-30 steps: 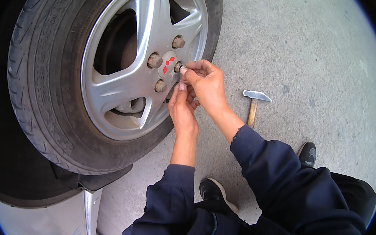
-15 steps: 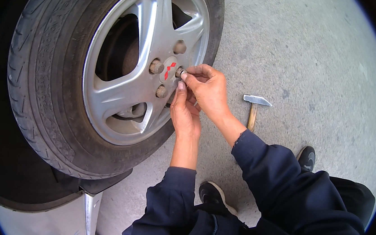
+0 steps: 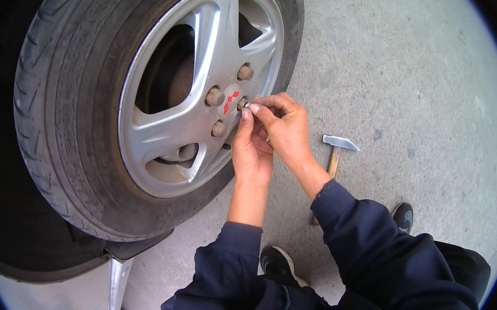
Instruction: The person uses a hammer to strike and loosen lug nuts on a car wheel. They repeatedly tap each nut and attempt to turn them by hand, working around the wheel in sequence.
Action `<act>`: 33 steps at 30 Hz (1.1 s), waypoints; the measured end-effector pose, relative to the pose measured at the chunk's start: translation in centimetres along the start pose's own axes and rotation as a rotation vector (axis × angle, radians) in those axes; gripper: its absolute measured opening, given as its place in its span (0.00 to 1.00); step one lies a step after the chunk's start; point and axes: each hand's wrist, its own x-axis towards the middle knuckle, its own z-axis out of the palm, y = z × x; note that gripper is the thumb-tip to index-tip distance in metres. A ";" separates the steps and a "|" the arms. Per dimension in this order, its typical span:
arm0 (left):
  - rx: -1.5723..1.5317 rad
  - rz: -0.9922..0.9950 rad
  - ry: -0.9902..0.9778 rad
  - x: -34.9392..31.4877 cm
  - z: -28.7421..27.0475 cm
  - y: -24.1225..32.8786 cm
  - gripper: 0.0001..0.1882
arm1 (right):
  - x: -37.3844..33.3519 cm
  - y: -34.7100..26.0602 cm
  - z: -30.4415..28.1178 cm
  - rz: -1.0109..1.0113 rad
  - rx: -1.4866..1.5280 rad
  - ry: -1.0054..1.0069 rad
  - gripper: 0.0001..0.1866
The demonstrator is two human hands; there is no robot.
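At the right side of the wheel's hub, a lug nut (image 3: 243,103) sits at its hole, with a bright metal end showing. My right hand (image 3: 288,128) pinches that end between thumb and forefinger. Just below, my left hand (image 3: 252,154) has its thumb tip up against the same nut; its other fingers curl behind and are partly hidden. The silver alloy wheel (image 3: 158,123) has other rusty lug nuts around a centre cap (image 3: 229,101) with a red emblem. A black tyre (image 3: 82,141) surrounds the rim.
A hammer (image 3: 339,142) with a wooden handle lies on the concrete floor (image 3: 423,108), right of my right forearm. My shoes (image 3: 278,264) stand below my arms. Silver bodywork (image 3: 53,302) of the car is at lower left, beside the dark wheel arch.
The wheel, hammer and hands sit slightly lower in the picture as the view shifts. Both hands stay at the same lug nut, their fingers slightly repositioned.
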 end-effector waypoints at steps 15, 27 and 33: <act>-0.025 0.007 0.047 -0.5 0.8 -0.3 0.19 | 0.8 -1.6 -0.7 0.044 -0.131 -0.076 0.06; -0.114 0.052 0.067 -0.9 2.0 -0.6 0.17 | 1.1 -3.4 -1.2 -0.059 -0.439 -0.136 0.08; -0.137 0.053 0.055 -1.0 2.3 -0.6 0.16 | 1.0 -2.9 -1.3 -0.076 -0.437 -0.132 0.08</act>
